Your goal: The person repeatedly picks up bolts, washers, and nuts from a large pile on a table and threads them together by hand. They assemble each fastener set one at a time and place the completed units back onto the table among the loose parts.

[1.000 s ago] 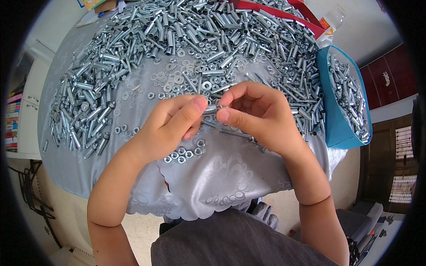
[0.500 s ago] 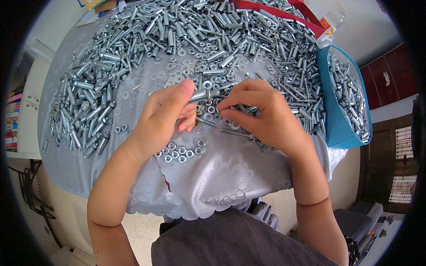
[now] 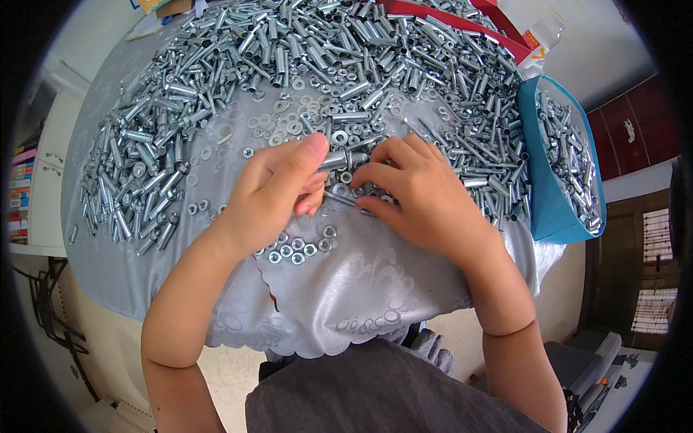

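- At 6 o'clock, nearest, the person's dark grey clothing (image 3: 390,393) sits below the scalloped edge of a silvery patterned tablecloth (image 3: 346,303), which has a small tear (image 3: 273,297) at about 7.
- Farther in at 7 o'clock, a cluster of hex nuts (image 3: 297,244) lies on the cloth, partly hidden by the left wrist.
- The left hand (image 3: 263,189), between 8 and 9, grips a shiny metal sleeve (image 3: 335,160) between thumb and curled fingers.
- That sleeve is at the clock's centre, above the cloth, its threaded end pointing to about 3.
- The right hand (image 3: 426,195), between 3 and 4, is loosely curved, thumb parted from forefinger, just beside the threaded end; whether its farther fingers touch it, I cannot tell.
- Between 10 and 11, flat washers (image 3: 294,128) lie scattered.
- Beyond, a heaped pile of metal fasteners (image 3: 137,144) sweeps from 9 through 12 to 3.
- At 3, a teal box (image 3: 538,187) holds more fasteners.
- Farther off, a red box (image 3: 514,50) stands between 1 and 2, a clear bottle (image 3: 545,32) at 2.
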`<state>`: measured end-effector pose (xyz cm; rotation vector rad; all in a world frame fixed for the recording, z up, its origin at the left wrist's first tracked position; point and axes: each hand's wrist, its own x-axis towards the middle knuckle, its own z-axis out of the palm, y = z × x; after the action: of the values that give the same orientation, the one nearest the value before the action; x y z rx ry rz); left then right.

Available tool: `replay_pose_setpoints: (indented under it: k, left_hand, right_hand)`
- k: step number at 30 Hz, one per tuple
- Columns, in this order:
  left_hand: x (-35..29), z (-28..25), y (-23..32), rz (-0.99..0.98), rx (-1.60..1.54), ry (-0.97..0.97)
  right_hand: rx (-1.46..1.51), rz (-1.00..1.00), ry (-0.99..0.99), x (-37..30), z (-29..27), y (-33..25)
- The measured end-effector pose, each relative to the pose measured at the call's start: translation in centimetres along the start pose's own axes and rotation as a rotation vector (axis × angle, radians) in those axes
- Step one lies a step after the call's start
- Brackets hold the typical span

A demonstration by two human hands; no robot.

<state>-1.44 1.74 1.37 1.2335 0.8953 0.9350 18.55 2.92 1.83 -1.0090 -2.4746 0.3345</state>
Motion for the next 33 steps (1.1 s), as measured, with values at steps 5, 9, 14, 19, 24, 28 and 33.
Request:
replay_pose_setpoints:
  k: [5,9,14,19,24,28,33]
  left_hand:
    - [0.0,0.0,-0.3,-0.005,0.007,-0.006]
    - [0.1,0.1,-0.2,-0.022,-0.005,0.036]
    - [0.0,0.2,0.0,-0.018,-0.007,0.084]
    - [0.1,0.4,0.4,-0.016,0.034,0.077]
    - [0.0,0.4,0.6,-0.002,0.07,0.017]
    - [-0.2,0.3,0.7,-0.002,0.072,0.009]
    - [-0.4,-0.2,0.2,-0.002,0.016,-0.014]
  right_hand:
    - [-0.025,-0.024,-0.053,-0.1,0.2,0.0]
    - [-0.044,-0.041,-0.058,0.0,0.2,-0.1]
    - [0.289,0.038,0.251,0.6,0.0,0.0]
    - [0.556,0.135,0.35,0.6,-0.5,-0.6]
    - [0.762,0.114,0.372,0.6,0.2,-0.5]
    - [0.79,0.059,0.325,0.6,0.2,-0.3]
    - [0.832,0.071,0.298,0.4,0.3,-0.5]
